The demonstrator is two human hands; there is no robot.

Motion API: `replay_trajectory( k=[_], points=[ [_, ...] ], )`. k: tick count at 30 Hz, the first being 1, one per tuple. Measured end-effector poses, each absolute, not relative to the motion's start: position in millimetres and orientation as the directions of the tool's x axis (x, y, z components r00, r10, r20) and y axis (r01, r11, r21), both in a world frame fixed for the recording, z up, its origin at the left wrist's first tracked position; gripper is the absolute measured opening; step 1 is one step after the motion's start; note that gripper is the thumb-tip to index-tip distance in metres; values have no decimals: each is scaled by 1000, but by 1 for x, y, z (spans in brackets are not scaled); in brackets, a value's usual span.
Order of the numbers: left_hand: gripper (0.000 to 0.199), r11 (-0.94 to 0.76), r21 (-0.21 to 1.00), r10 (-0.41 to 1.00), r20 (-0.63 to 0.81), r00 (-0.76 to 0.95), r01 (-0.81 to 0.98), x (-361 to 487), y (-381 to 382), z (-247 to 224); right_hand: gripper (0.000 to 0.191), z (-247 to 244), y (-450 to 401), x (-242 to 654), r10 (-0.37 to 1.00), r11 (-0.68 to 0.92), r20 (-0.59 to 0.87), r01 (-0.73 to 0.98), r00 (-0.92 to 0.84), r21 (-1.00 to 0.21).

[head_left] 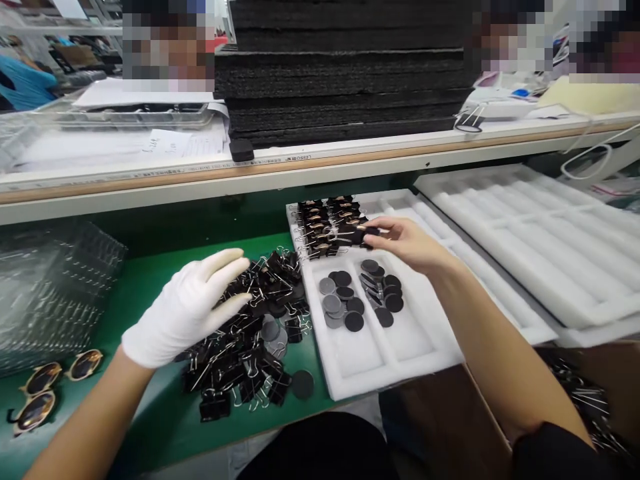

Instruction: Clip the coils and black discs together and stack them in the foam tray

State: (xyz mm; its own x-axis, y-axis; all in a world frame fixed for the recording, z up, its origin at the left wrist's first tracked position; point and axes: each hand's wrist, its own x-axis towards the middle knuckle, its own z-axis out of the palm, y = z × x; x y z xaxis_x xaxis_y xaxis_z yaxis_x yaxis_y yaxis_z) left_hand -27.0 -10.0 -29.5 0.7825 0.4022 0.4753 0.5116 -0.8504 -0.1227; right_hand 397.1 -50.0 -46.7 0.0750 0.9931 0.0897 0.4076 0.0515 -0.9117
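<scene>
My left hand [183, 310], in a white glove, hovers at the left side of a heap of black binder clips [245, 340] with its fingers apart and nothing in them. My bare right hand [407, 245] pinches a black binder clip [350, 235] with silver wire handles over the white foam tray [345, 383]. Close to that clip, rows of clips [315, 230] stand in the tray's far left compartments, with tan edges showing between them. Grey and black discs [345, 292] lie loose in the nearer compartments. Another dark disc [303, 385] rests on the green table beside the heap.
Clear plastic trays [55, 293] are stacked at the left, behind several sunglasses lens pieces [43, 380]. More white foam trays [545, 247] lie at the right. A shelf edge [320, 172] crosses behind, bearing stacked black foam sheets [345, 87]. A box of clips [585, 393] stands lower right.
</scene>
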Motion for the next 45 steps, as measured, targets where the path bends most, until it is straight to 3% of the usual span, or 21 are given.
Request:
replay_trajectory(
  k=[4,13,20,29,34,36,38,40,45],
  points=[
    [45,-816,-87,474,465,748,572,-47,-12,-48,64,-74,-34,458,962,21,171,569,211,-822],
    [42,-786,32,562,454,692,617,-59,-12,-70,55,-116,3,476,978,65,193,764,79,-642],
    [39,-772,54,585,450,674,634,-63,-14,-74,59,-123,6,476,980,128,196,810,-17,-573],
    [37,-766,57,593,449,669,640,-62,-15,-76,56,-128,2,469,954,102,294,848,65,-520],
    [39,-760,79,598,474,646,645,-69,-20,-70,50,-99,-16,460,936,98,340,864,88,-493],
    [40,-744,99,611,501,612,661,-80,-25,-66,42,-82,-33,455,958,93,282,872,53,-480],
    [41,-714,119,636,523,567,690,-94,-32,-62,38,-72,-52,448,996,77,71,906,-52,-417],
    [40,-670,133,670,532,517,731,-110,-42,-60,37,-71,-69,440,992,93,-43,921,-117,-378],
    [27,-474,124,766,545,340,871,-127,-87,-78,29,-97,-88,437,990,144,45,912,-137,-384]
  ],
)
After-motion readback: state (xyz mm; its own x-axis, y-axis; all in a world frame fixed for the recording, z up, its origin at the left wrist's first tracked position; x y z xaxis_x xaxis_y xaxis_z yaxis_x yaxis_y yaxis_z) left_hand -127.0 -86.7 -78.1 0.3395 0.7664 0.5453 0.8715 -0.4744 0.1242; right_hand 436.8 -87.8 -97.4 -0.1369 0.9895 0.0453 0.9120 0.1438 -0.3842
